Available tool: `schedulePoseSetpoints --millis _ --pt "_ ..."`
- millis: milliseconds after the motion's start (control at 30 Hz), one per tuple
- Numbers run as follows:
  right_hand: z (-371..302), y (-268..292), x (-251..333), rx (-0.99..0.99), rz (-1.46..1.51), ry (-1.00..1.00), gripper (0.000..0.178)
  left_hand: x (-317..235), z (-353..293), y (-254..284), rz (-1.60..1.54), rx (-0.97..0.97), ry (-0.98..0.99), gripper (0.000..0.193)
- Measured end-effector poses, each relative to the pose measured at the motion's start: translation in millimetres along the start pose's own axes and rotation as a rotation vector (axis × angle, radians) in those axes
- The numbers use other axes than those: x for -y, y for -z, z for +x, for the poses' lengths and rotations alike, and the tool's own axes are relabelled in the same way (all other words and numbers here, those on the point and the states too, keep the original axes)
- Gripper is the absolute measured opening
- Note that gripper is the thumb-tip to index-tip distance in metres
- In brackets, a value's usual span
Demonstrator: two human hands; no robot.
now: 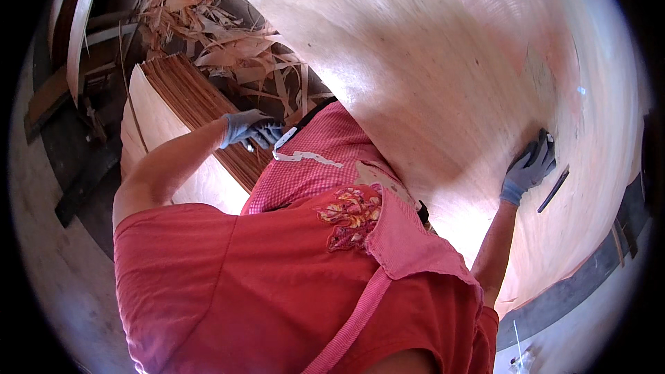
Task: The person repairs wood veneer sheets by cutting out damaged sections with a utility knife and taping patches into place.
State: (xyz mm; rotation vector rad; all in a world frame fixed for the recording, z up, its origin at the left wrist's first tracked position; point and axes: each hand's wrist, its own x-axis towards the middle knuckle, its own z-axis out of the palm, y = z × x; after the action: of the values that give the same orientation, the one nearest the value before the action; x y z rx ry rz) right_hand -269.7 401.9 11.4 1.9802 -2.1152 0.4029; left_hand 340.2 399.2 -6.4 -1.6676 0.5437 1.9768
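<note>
A broad, pale wood veneer sheet (415,90) spreads before me and to the right. My right hand (532,163), in a grey glove with dark fingers, lies on it with the fingers stretched out. Close by on the sheet rests a slim black tool (553,190), its kind unclear. My left hand (253,129), gloved alike, is at my waist with its fingers curled; what they hold, if anything, I cannot make out. Just right of those fingers is a white tape roll (285,138) at my pink checked apron (318,142), with a loose white strip trailing across the cloth.
A thick stack of veneer sheets (187,93) stands at my left, partly under my left forearm. Behind it lies a heap of torn veneer scraps (208,28). Curved wooden strips (83,24) lean at the far left. Grey floor (59,284) shows at the lower left.
</note>
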Motion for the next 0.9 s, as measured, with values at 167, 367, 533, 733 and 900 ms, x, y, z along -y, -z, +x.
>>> schedulePoseSetpoints --millis 167,367,533,733,900 --pt "3 3 3 0.007 0.025 0.012 0.035 0 12 -16 -0.138 -0.056 -0.101 0.036" --pt "0 0 1 -0.008 -0.02 0.02 0.033 -2 9 2 -0.448 -0.084 -0.077 0.038" --pt "4 2 8 -0.005 0.002 -0.007 0.034 -8 4 -7 -0.222 -0.096 0.039 0.037" --pt "6 4 6 0.009 0.02 0.025 0.035 7 37 -20 -0.186 -0.247 -0.135 0.021" --pt "-1 0 2 -0.003 0.037 0.013 0.035 -20 -4 -14 -0.806 -0.263 -0.443 0.029"
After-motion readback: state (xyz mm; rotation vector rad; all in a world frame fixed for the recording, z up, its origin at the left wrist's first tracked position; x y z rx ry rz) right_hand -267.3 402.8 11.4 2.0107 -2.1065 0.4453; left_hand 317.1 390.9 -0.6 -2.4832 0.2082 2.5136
